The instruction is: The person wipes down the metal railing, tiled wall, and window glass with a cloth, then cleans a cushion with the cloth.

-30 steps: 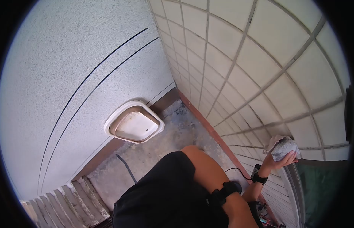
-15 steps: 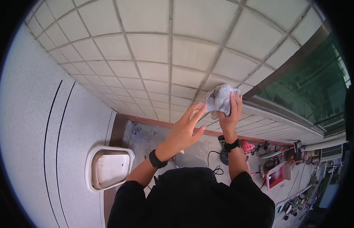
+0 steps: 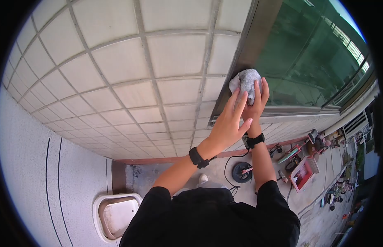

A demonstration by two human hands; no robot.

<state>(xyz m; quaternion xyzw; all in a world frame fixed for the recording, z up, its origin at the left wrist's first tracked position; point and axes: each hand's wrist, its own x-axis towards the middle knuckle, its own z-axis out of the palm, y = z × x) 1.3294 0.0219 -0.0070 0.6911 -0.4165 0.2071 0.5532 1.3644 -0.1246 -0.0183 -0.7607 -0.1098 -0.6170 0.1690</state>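
Note:
A grey cloth (image 3: 248, 84) is bunched against the brown window frame (image 3: 254, 39), at the lower left corner of the green glass. My right hand (image 3: 256, 101) grips the cloth from below, its fingers over the right side. Close in front and to the left, my left hand (image 3: 229, 123) has its fingers spread, and the fingertips overlap the cloth's lower left edge. Whether they touch it I cannot tell.
Pale tiles (image 3: 117, 78) cover the wall left of the window (image 3: 306, 61). A white basin (image 3: 117, 216) stands low at the left. Below are a black round object (image 3: 241, 172) with a cable, and a pink basket (image 3: 303, 175) among other items.
The view has swung right toward the window. My right hand and the cloth have moved from the tiles onto the window frame, and my left hand has come into view and closer to the cloth.

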